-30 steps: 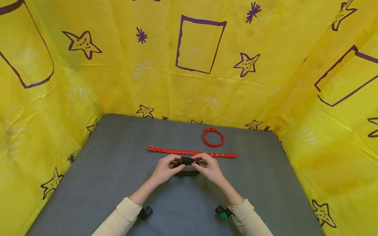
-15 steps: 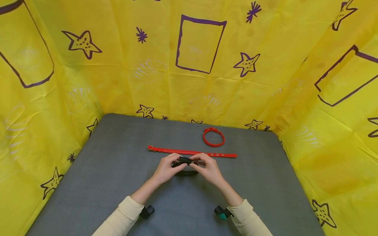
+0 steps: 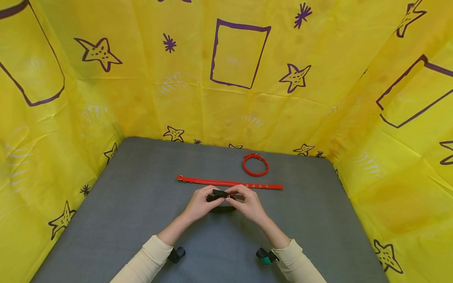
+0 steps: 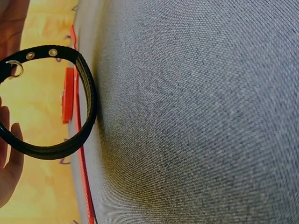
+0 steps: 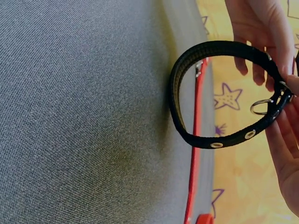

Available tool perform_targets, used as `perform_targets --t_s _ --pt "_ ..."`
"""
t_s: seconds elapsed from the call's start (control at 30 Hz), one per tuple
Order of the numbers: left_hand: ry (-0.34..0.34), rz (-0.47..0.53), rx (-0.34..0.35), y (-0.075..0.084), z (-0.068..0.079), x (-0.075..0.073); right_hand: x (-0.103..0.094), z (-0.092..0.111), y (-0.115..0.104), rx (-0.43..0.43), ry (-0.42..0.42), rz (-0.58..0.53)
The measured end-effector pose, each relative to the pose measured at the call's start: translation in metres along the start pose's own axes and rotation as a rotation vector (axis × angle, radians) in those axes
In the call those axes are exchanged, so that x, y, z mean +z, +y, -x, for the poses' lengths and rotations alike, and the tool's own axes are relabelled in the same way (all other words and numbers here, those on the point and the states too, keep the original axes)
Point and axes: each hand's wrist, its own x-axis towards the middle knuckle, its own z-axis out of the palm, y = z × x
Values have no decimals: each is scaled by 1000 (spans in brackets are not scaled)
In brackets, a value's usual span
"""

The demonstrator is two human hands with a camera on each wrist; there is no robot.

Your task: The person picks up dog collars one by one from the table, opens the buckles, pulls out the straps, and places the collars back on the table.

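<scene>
A black collar [image 3: 223,209] bent into a loop is held up between both hands, near the middle of the table. My left hand [image 3: 197,205] pinches its top from the left with thumb and fingers. From the other side, my right hand [image 3: 252,205] pinches it close to the metal buckle [image 5: 283,88]. A metal D-ring [image 5: 259,106] hangs inside the loop in the right wrist view, and metal-rimmed holes [image 4: 53,52] show along the band in the left wrist view. The fingers partly hide the buckle, so whether it is fastened is hard to tell.
Just beyond the hands, a red collar [image 3: 219,182] lies stretched out straight on the grey table [image 3: 106,220]. Behind it, toward the right, rests a second red collar [image 3: 255,173] closed into a ring. Yellow patterned cloth [image 3: 148,102] walls in the back and sides.
The black strap part at the top has tilted and narrowed between the fingers, and the fingertips have drawn closer together. Both hands keep their grip; the red collars have stayed put.
</scene>
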Motion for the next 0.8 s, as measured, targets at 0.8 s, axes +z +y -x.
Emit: perform_targets --t_s 0.8 --pt "-1 -4 2 -1 -1 3 -2 -1 -22 62 -28 -69"
